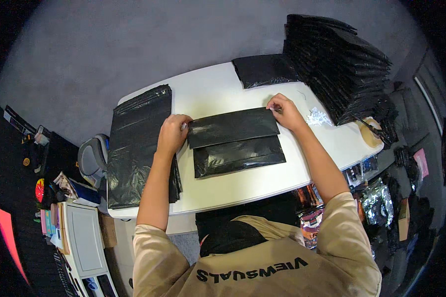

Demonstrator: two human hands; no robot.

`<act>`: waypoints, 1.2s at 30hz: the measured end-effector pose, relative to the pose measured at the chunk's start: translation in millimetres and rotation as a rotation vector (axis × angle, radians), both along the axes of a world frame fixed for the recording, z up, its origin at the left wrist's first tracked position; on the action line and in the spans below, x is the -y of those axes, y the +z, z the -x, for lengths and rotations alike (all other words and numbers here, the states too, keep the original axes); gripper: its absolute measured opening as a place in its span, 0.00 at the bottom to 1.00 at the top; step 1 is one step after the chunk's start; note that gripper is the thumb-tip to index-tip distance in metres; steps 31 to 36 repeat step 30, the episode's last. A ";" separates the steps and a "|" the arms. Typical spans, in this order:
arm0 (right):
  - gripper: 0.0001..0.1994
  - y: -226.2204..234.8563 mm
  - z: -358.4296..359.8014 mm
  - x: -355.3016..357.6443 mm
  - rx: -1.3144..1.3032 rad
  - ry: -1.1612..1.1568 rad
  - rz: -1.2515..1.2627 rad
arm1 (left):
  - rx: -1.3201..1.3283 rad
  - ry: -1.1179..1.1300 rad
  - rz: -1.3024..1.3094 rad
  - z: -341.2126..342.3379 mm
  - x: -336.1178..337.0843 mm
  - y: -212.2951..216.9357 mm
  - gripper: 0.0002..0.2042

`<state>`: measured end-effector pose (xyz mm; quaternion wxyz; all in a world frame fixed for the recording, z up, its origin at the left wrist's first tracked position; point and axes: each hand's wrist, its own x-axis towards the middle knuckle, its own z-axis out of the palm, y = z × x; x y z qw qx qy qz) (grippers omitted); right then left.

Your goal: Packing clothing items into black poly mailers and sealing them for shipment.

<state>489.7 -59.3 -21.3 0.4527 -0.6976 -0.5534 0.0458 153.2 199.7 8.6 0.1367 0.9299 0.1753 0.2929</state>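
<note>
A black plastic mailer bag [235,141] lies flat in the middle of the white table [218,94], its top flap folded down over the body. My left hand [172,132] pinches the flap's left end. At the flap's right end, my right hand [286,112] pinches the corner, with a small white strip showing at the fingertips.
A pile of flat black bags [136,143] lies at the table's left side. A tall stack of black bags [344,64] fills the back right, one bag [262,70] spread before it. Crumpled white strips [318,117] and a tape roll [370,132] sit at the right edge.
</note>
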 end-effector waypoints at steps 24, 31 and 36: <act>0.07 30.8 79.7 56.3 0.397 0.140 0.000 | 0.079 -0.143 -0.197 54.7 66.5 12.2 0.08; 0.08 31.6 79.2 56.9 0.403 0.145 0.059 | 0.026 -0.163 -0.182 57.9 69.8 10.4 0.08; 0.08 31.6 79.2 56.9 0.403 0.145 0.059 | 0.026 -0.163 -0.182 57.9 69.8 10.4 0.08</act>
